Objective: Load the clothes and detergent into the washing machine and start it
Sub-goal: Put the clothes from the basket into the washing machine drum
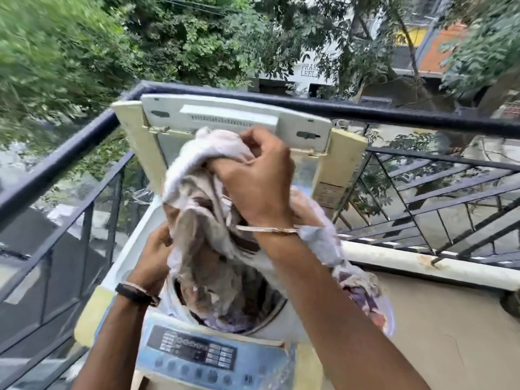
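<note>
Clothes bundle [197, 220]: likely light, limp; take gathered folds. Above the drum [270, 302], right grip [253, 178] clenches its top; left grip [154, 254] pinches its edge.

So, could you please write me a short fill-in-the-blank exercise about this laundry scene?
1. The lid of the washing machine stands ____.
2. The right hand grips the clothes ____ up than the left hand does.
3. The dark strap sits on the ____ wrist.

Missing words: open; higher; left.
</note>
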Tool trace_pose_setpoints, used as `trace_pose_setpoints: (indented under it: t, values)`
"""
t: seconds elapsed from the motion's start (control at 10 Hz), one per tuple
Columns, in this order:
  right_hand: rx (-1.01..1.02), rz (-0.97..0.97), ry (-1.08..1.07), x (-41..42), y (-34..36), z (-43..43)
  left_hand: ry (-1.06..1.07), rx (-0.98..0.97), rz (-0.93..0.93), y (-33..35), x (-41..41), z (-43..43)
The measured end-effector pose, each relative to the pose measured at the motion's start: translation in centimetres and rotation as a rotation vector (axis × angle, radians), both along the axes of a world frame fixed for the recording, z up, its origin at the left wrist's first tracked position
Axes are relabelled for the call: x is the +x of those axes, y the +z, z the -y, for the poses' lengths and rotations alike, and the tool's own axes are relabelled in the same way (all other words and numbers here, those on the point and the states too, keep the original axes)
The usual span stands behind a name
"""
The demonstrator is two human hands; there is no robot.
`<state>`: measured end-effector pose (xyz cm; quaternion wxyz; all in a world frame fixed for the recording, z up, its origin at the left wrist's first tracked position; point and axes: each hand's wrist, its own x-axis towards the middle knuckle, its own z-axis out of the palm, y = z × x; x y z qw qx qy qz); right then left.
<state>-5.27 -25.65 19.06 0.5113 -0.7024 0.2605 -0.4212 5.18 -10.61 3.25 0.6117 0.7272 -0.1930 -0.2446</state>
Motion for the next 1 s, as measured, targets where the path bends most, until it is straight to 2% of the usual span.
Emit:
trace_pose_setpoints:
  t: [0.1,0.2,0.3,0.4,0.5,0.6,0.7,0.8,0.9,1.0]
  values:
    - [0.134,0.111,0.131,3.6,0.6,-3.4,0.087,-0.089,-0.201,-5.7,5.0,-5.3]
    - [0.207,0.234,0.199,5.7,0.0,-4.9,0.009,-0.184,-0.243,-13.5,11.9,-7.8]
    - [0.228,0.26,0.167,6.3,-2.9,-3.8,-0.275,-0.33,0.056,-1.3,6.8,-4.7]
    - [0.171,0.089,-0.001,5.3,-8.3,-1.4,-0.287,-0.139,0.064,0.3,6.1,-2.9]
    - [0.214,-0.116,-0.201,3.2,-14.2,0.2,-0.303,0.157,-0.042,-4.3,6.3,-4.7]
    - [0.302,-0.304,-0.375,0.8,-19.1,0.0,-0.333,0.331,-0.063,-6.6,5.9,-3.0]
    - [0.306,-0.631,-0.438,-0.2,-25.0,-1.4,-0.436,0.418,-0.133,-8.6,3.9,-1.7]
    - [0.349,-1.125,-0.049,0.0,-29.8,-1.6,-0.451,0.421,-0.165,-10.0,3.1,-0.8]
    - [0.285,-1.442,0.448,0.6,-30.2,-1.7,-0.401,0.43,-0.16,-10.9,3.1,-0.6]
    - [0.264,-1.312,0.386,0.3,-29.3,-1.3,-0.323,0.421,-0.112,-10.7,2.7,-0.7]
